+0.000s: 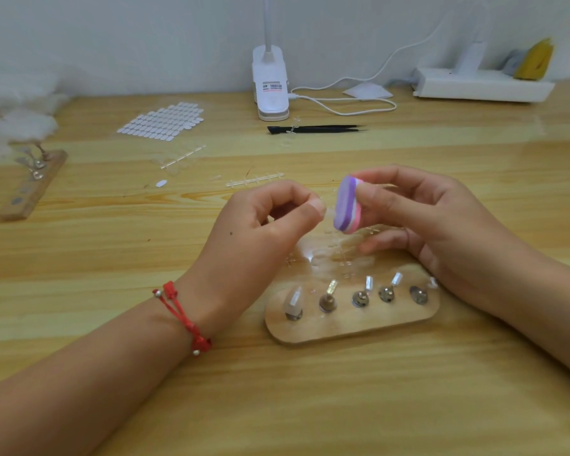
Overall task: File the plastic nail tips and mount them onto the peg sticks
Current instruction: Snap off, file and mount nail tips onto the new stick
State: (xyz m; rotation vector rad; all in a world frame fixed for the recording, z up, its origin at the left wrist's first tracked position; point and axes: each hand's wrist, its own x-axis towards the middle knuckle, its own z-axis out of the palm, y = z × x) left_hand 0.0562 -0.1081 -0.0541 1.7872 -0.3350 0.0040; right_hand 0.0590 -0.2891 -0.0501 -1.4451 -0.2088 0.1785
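Pinched in left hand (pixel 270 218), nail tip (pixel 324 208) is being filed on buffer block (pixel 347 205) gripped by right hand (pixel 425 218); mounting on peg stick (pixel 328 296) likely next.

Bare forearms; a red cord bracelet (pixel 182 319) with small beads circles the left wrist.

A home hobby corner: wooden desk (pixel 310 406), clip lamp (pixel 270 83), power strip (pixel 481 87), adhesive-tab sheet (pixel 163 121).

Two peg boards (pixel 352 327), one buffer (pixel 344 209), one lamp (pixel 270 83)
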